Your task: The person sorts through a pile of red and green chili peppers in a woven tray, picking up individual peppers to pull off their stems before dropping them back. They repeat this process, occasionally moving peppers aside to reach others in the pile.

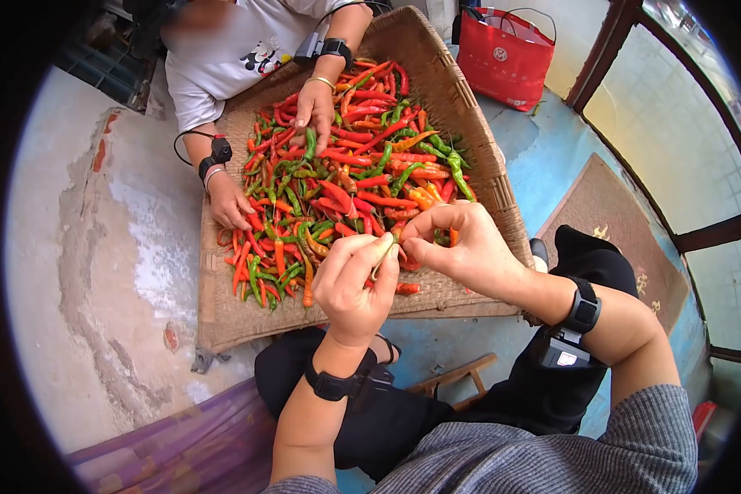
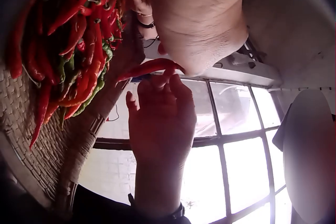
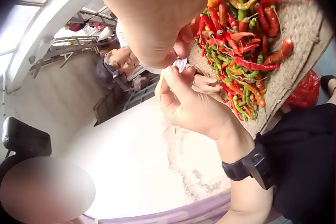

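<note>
In the left wrist view a red chili pepper (image 2: 147,69) lies across the fingertips of my right hand (image 1: 473,247), which pinches it near its stem end. My left hand (image 1: 352,288) meets the right one over the near part of a woven basket (image 1: 490,156). Between its thumb and finger it pinches a thin pale green chili stem (image 3: 160,86). Beneath both hands lies a heap of red, green and orange chili peppers (image 1: 362,177). The pepper is mostly hidden by my fingers in the head view.
Across the basket, another person's hand (image 1: 315,107) holds a green chili (image 1: 310,142), and their other hand (image 1: 227,202) rests at the heap's edge. A red bag (image 1: 502,62) stands on the floor behind the basket. A wooden stool (image 1: 457,379) is partly visible below.
</note>
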`<action>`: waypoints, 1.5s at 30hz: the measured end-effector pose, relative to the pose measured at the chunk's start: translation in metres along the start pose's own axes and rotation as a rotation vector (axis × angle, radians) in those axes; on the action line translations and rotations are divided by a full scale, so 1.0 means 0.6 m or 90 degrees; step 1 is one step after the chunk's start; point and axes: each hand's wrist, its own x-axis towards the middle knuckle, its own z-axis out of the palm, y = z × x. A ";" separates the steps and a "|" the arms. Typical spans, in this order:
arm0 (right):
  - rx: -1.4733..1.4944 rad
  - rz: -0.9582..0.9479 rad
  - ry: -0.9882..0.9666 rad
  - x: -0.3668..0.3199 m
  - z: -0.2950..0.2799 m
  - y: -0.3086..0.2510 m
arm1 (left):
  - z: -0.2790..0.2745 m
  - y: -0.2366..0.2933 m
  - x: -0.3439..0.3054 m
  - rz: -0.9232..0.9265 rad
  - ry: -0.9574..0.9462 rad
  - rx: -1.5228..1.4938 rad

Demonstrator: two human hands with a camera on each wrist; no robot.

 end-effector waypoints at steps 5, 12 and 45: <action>-0.067 -0.062 0.001 -0.001 -0.002 -0.005 | -0.002 -0.005 0.002 0.122 -0.023 0.084; -0.025 -0.048 -0.022 0.001 0.000 -0.003 | 0.003 0.000 0.002 0.081 -0.018 0.023; 0.036 0.046 -0.097 0.000 -0.005 -0.007 | 0.009 -0.008 -0.018 -0.561 -0.083 -0.708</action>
